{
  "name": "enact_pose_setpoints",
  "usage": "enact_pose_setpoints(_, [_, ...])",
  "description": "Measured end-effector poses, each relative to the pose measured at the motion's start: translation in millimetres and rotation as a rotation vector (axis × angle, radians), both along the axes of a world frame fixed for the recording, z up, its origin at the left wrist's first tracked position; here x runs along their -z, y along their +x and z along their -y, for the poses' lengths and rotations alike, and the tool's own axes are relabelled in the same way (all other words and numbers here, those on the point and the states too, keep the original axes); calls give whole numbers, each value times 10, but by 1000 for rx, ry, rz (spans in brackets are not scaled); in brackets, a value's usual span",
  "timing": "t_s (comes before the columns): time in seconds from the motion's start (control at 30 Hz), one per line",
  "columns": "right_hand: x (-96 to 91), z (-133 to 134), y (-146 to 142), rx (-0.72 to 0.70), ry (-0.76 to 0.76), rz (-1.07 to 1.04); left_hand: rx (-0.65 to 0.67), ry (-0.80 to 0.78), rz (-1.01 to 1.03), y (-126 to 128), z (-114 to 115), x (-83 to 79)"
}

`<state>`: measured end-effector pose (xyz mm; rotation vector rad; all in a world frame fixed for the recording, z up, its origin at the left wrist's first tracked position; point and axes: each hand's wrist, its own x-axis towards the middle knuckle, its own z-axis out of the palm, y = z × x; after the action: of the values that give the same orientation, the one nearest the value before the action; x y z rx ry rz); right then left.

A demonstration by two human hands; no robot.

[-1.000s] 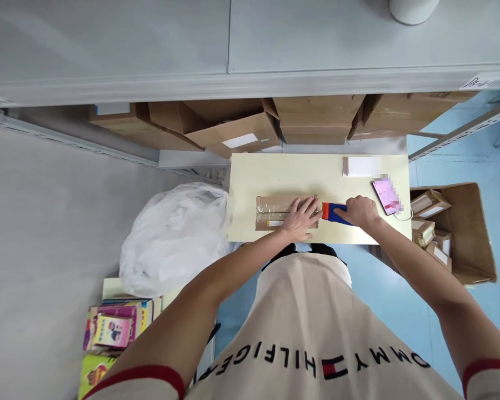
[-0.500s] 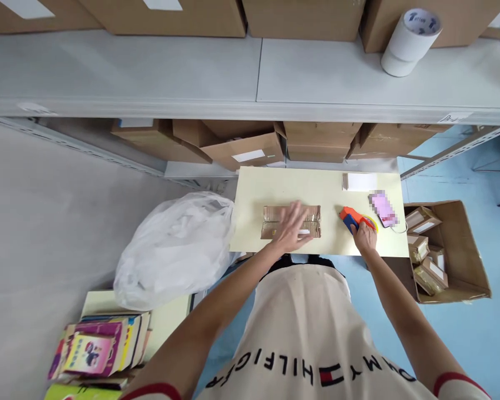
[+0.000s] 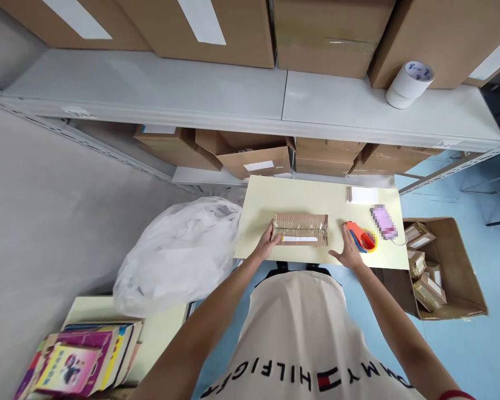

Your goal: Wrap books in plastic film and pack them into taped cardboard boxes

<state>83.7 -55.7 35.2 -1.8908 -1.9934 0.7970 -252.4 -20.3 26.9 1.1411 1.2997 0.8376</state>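
Left fingers [image 3: 272,237] grip taped parcel [image 3: 302,226] (its left end).

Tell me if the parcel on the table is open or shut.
Shut: the parcel lies flat, flaps closed, glossy tape across its top.

A flat brown taped parcel [image 3: 300,229] with a white label lies mid-table [image 3: 275,200]. An orange-blue tape dispenser [image 3: 360,238] lies nearer the table's right edge.

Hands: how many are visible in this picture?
2. The left hand holds the left end of the taped cardboard parcel; the right hand rests on the yellow table beside the tape dispenser. None seems hidden.
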Motion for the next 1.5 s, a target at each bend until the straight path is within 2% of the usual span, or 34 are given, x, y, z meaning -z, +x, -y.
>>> enact_pose_setpoints(0.1, [36, -100, -322, -75, -66, -270, 10, 1, 16, 22, -38, -72])
enact_pose_setpoints(0.2, [-11, -233, -484, 54, -97, -456, -36, -19, 12, -31, -102, -124])
enact_pose_setpoints(0.37, [-206, -524, -553, 298, -250, -421, -24, -132, -34, -65, -302, -148])
enact_pose_setpoints(0.53, [-187, -769, -707, 336, -365, -407, -64, -251, -268, 16, -535, -109])
enact_pose_setpoints(0.63, [-137, -687, -583, 320, -295, -399, -85, -244, -426, 14, -636, -94])
enact_pose_setpoints(0.73, [-108, -389, -214, 352, -66, -146, -80, -47, -666, 62, -700, -156])
enact_pose_setpoints(0.8, [-70, -167, 59, 404, -21, 114, 34, 152, -761, 188, -737, -253])
enact_pose_setpoints(0.9, [44, 21, 334, 429, -158, 367, 315, 325, -831, 524, -823, -433])
enact_pose_setpoints(0.97, [130, 31, 423, 386, -213, 370, 457, 356, -855, 795, -914, -536])
enact_pose_setpoints(1.07, [173, 0, 527, 337, -154, 172, 566, 346, -788, 1178, -1093, -633])
enact_pose_setpoints(1.17, [52, 55, 645, 334, -145, -158, 648, 178, -574, 1495, -1272, -685])
enact_pose_setpoints(1.3, [-205, 199, 690, 288, -232, -562, 858, -281, -144, 1809, -1395, -736])
enact_pose_setpoints(1.4, [-314, 263, 612, 293, -260, -705, 926, -507, 82, 1931, -1391, -756])
enact_pose_setpoints(1.5, [-355, 316, 478, 326, -256, -760, 910, -656, 173, 1944, -1355, -743])
